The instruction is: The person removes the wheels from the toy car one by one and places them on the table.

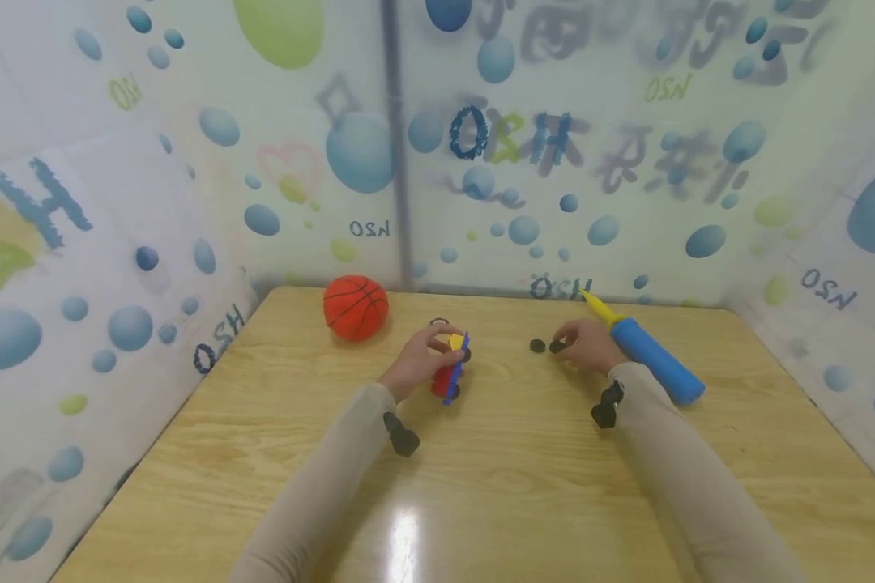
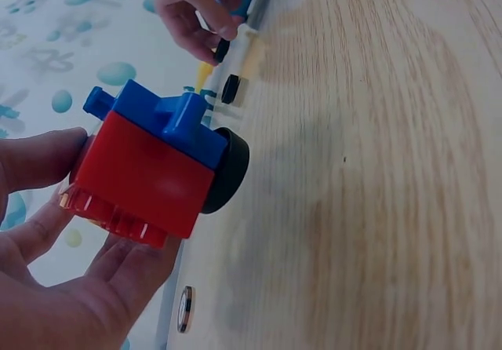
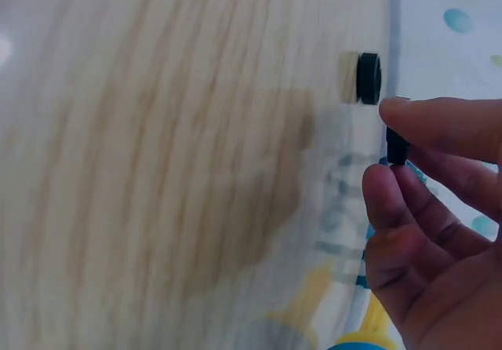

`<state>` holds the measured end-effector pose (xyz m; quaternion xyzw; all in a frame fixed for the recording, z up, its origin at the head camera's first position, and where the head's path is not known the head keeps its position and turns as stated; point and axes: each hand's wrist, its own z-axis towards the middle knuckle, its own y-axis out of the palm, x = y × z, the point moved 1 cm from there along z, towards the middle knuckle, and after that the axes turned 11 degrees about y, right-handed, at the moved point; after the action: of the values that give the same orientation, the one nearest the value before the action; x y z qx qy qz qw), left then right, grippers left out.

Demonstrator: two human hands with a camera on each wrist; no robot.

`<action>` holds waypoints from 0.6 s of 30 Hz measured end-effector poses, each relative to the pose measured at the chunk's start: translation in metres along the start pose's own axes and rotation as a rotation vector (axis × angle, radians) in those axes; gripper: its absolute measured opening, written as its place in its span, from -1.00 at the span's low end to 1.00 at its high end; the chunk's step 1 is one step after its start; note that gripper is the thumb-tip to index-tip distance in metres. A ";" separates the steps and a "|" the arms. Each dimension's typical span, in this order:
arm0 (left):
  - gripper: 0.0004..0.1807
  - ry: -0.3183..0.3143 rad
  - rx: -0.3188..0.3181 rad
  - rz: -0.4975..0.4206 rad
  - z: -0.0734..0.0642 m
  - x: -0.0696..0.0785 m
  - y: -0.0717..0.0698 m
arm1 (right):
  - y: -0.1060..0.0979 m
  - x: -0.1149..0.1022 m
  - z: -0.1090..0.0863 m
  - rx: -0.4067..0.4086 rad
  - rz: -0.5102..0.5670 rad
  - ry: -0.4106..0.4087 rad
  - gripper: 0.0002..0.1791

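Note:
My left hand (image 1: 416, 363) grips a toy block car (image 2: 149, 173) by its sides, thumb on one face and fingers round the other. Red blocks sit on the car's blue base, some yellow shows in the head view, and a black wheel (image 2: 227, 171) is on the base. The car is tipped so that its base faces right, towards my other hand. Further right, my right hand (image 1: 591, 346) pinches a loose black wheel (image 3: 397, 147) between thumb and fingers. Just left of those fingertips, a second loose black wheel (image 3: 367, 78) lies on the table.
An orange-red toy basketball (image 1: 356, 308) sits at the back left of the wooden table (image 1: 525, 486). A blue pump (image 1: 656, 360) with a yellow nozzle lies right of my right hand. Behind my left hand is a small round disc (image 2: 184, 309). Patterned sheets (image 1: 591, 186) enclose the table.

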<state>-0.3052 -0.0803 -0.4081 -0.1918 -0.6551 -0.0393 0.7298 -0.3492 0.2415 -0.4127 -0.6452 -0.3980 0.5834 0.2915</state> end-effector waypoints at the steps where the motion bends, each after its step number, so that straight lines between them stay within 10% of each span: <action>1: -0.57 0.000 -0.002 0.000 0.000 -0.001 0.000 | 0.000 0.001 0.002 -0.004 -0.007 0.013 -0.59; 18: -0.59 -0.011 -0.020 0.027 0.000 -0.001 0.001 | 0.001 -0.001 0.016 -0.024 -0.064 0.068 -0.56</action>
<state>-0.3053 -0.0800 -0.4092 -0.2080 -0.6559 -0.0348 0.7248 -0.3644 0.2383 -0.4155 -0.6554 -0.4151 0.5465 0.3154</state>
